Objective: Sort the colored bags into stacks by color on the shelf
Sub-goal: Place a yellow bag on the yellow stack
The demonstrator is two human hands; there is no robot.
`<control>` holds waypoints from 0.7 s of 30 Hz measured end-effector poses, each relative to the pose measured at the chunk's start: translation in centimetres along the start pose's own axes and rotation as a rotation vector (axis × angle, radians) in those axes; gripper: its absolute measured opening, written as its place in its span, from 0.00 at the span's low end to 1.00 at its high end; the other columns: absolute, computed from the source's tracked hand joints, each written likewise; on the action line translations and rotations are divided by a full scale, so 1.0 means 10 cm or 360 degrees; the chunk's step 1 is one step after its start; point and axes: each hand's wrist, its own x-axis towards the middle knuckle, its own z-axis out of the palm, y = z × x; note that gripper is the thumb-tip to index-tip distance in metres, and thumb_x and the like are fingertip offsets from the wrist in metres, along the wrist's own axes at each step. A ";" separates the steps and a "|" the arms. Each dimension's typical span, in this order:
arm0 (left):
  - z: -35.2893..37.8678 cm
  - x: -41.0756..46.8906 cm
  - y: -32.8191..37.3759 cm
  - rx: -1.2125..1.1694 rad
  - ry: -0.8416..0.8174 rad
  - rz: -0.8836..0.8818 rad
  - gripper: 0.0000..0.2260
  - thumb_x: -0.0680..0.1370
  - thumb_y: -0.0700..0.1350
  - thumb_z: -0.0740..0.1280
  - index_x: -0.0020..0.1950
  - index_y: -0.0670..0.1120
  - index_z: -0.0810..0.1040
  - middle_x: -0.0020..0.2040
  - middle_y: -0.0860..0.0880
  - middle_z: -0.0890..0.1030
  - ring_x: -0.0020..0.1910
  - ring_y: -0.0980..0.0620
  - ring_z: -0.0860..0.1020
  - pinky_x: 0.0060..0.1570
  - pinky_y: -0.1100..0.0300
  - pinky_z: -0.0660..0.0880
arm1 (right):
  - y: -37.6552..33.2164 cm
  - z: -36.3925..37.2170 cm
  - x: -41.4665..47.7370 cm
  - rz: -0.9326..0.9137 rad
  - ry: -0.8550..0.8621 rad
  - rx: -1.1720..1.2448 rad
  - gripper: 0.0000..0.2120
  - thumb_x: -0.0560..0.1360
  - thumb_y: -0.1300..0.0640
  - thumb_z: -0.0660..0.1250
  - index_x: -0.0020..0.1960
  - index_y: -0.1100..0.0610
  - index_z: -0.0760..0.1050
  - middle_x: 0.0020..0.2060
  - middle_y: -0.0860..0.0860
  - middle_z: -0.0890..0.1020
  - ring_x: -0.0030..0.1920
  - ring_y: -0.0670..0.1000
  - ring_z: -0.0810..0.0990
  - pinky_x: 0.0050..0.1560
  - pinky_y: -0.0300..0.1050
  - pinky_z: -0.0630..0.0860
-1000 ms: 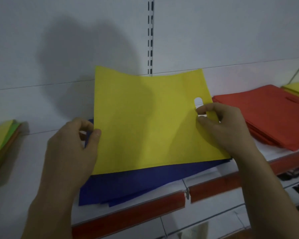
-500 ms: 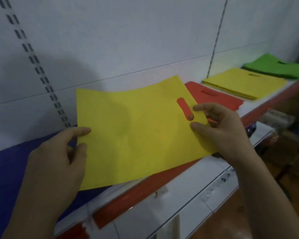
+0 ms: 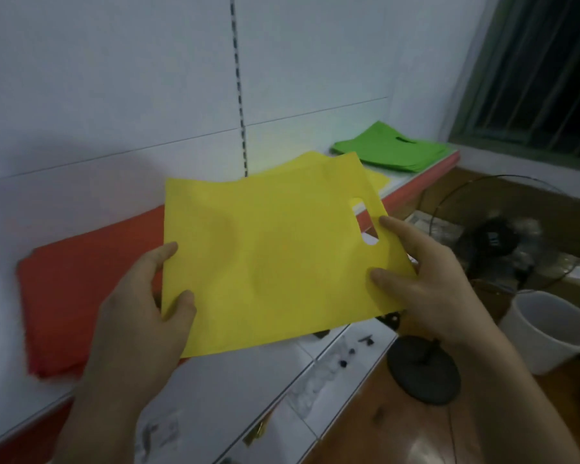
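Across the view, a white shelf (image 3: 30, 393) with a red front edge; above that edge, held clear of the surface, one yellow bag (image 3: 265, 262), handle slot at the right, overlapping the red stack (image 3: 80, 296) lying at the left. Pinched at both sides: left hand (image 3: 141, 323) on the left edge, thumb on top; right hand (image 3: 426, 289) beside the slot, thumb and forefinger on top. Lower right, a black fan (image 3: 492, 236) and white bucket (image 3: 549, 333); farther along the shelf, a green stack (image 3: 389, 150) and a sliver of yellow stack (image 3: 379, 179) behind the held bag.
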 end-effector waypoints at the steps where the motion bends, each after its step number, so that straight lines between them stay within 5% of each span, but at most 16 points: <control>1: 0.14 0.07 0.09 -0.0004 -0.0018 0.0021 0.28 0.76 0.42 0.70 0.72 0.60 0.68 0.64 0.54 0.79 0.59 0.49 0.79 0.57 0.42 0.78 | 0.09 -0.12 0.07 0.0013 0.0027 -0.0027 0.33 0.77 0.61 0.71 0.77 0.43 0.64 0.69 0.41 0.72 0.58 0.42 0.79 0.42 0.30 0.78; 6: 0.78 0.48 0.46 -0.0001 -0.0030 0.0106 0.28 0.73 0.49 0.68 0.73 0.57 0.69 0.67 0.53 0.77 0.62 0.50 0.78 0.59 0.42 0.77 | 0.39 -0.56 0.55 0.0000 0.0259 0.0038 0.28 0.75 0.62 0.73 0.73 0.49 0.71 0.59 0.35 0.75 0.52 0.32 0.77 0.46 0.33 0.80; 10: 1.28 0.84 0.60 0.0078 0.0021 0.0131 0.27 0.75 0.45 0.71 0.74 0.52 0.70 0.66 0.50 0.78 0.60 0.49 0.78 0.58 0.48 0.75 | 0.68 -0.73 1.04 0.0038 0.0442 0.0179 0.23 0.73 0.61 0.76 0.66 0.49 0.78 0.55 0.41 0.81 0.52 0.47 0.83 0.49 0.53 0.84; 15: 1.72 1.28 0.71 0.0139 0.0098 0.0077 0.26 0.75 0.49 0.70 0.73 0.52 0.71 0.61 0.47 0.79 0.54 0.47 0.79 0.55 0.46 0.77 | 0.99 -0.86 1.76 -0.0013 0.0475 0.0171 0.22 0.72 0.62 0.76 0.64 0.52 0.79 0.54 0.42 0.82 0.47 0.38 0.82 0.46 0.38 0.82; 21: 1.91 1.65 0.77 0.0370 0.0081 -0.0003 0.26 0.76 0.51 0.70 0.74 0.50 0.71 0.67 0.48 0.77 0.63 0.49 0.75 0.58 0.51 0.71 | 1.29 -0.80 2.53 -0.0028 0.0503 0.0219 0.17 0.71 0.59 0.78 0.58 0.49 0.82 0.51 0.41 0.83 0.50 0.46 0.84 0.49 0.49 0.84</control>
